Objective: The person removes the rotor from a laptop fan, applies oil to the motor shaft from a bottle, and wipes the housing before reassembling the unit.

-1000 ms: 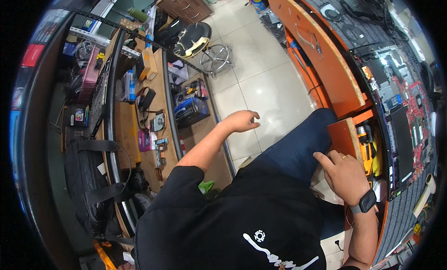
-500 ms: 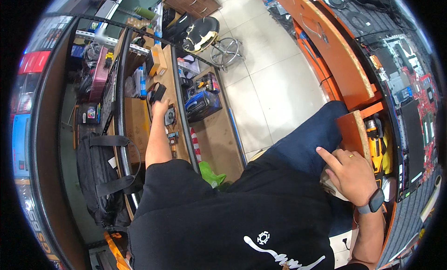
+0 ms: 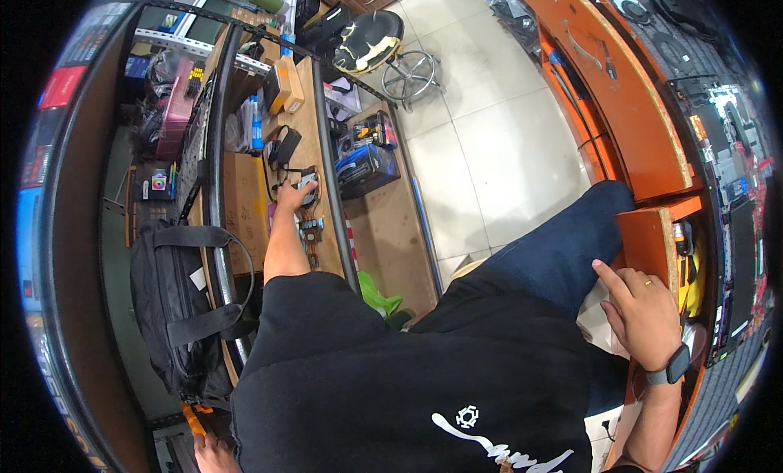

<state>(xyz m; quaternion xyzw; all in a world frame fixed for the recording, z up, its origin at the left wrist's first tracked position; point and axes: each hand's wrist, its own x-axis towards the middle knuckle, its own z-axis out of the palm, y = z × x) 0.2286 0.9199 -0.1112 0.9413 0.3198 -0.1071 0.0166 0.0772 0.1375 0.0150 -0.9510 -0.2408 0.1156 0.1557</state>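
My left hand (image 3: 292,196) reaches onto the wooden shelf (image 3: 307,114), with thumb and fingers closed around a small grey-and-black cooling fan (image 3: 307,186). Just beyond it lies a black block with a cord, like a power adapter (image 3: 284,147). Nearer me, beside my forearm, are small electronic parts (image 3: 310,230). On the far right, my right hand (image 3: 644,314) rests by the orange drawer's edge (image 3: 648,245), close to my thigh. Its index finger is stretched out, the others are loosely bent, and nothing is in it.
A black bag (image 3: 183,310) hangs at left; below it another person's hand (image 3: 214,455) shows near an orange strap. A cardboard box (image 3: 245,204) and yellow-orange box (image 3: 284,86) share the shelving. A torn stool (image 3: 369,42) stands ahead; an opened laptop (image 3: 730,220) lies at right.
My left hand has let go of the black adapter-like block and moved back toward me onto the fan. The block now lies on the shelf. Another person's hand has appeared at lower left.
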